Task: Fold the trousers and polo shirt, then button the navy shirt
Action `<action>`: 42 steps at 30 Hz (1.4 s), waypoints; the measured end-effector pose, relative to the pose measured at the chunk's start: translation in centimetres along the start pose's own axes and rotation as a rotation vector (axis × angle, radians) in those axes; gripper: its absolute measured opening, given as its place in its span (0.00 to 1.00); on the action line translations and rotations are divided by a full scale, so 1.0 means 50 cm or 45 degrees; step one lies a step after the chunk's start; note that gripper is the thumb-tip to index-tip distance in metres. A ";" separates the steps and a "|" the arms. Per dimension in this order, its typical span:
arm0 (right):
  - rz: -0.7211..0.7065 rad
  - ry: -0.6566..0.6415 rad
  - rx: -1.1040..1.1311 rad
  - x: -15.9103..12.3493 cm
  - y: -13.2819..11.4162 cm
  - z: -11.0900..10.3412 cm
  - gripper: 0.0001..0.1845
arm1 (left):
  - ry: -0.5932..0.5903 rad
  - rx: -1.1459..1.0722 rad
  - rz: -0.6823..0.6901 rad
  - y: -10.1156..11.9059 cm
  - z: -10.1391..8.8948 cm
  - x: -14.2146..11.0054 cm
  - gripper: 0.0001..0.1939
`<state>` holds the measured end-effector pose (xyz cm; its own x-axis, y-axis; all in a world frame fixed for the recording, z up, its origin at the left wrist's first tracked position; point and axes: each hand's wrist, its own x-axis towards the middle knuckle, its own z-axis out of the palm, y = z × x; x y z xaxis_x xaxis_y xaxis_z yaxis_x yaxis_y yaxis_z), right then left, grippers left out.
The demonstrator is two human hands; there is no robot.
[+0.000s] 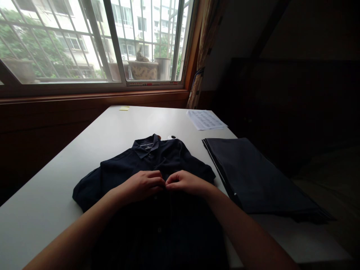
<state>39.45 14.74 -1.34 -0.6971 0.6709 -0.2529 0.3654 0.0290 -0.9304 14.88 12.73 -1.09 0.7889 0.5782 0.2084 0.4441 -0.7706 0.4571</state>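
Note:
A dark navy shirt (118,168) with a collar and a buttoned front lies spread on the white table, its collar toward the window. Over the chest, my left hand (149,183) pinches the shirt's front edge. My right hand (184,182) meets it there, thumb and forefinger pressed together on the same placket. The fingertips almost touch, and the bit of cloth or button between them is too small to make out. Below the hands, a small pale button (159,230) shows on the placket.
Dark folded cloth (261,176) lies in a stack on the right of the white table (56,180). Printed papers (206,119) and a yellow note (124,108) lie at the far edge. Behind the collar sits a small white object (172,137). A barred window (123,45) stands beyond.

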 end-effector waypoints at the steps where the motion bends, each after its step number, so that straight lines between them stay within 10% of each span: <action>1: -0.003 -0.003 0.018 0.001 0.001 0.000 0.14 | 0.002 0.016 0.006 0.000 0.001 0.000 0.11; 10: 0.046 0.184 -0.121 0.011 0.007 -0.003 0.07 | 0.045 0.148 0.080 -0.004 -0.003 -0.005 0.13; 17: -0.296 0.373 -0.339 -0.004 -0.021 0.012 0.07 | 0.178 0.186 0.142 -0.012 0.006 -0.005 0.09; 35: -0.774 0.275 -1.040 -0.027 -0.033 0.059 0.07 | 0.352 0.011 0.098 -0.033 0.019 -0.005 0.04; 42: -0.734 0.261 -0.822 -0.027 -0.030 0.034 0.03 | 0.356 0.030 0.128 -0.034 0.017 -0.007 0.04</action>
<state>38.79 12.52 -0.07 -0.7783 0.5410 0.3187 0.3116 0.7734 -0.5520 14.24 13.61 -2.67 0.6832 0.5477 0.4830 0.3823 -0.8318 0.4025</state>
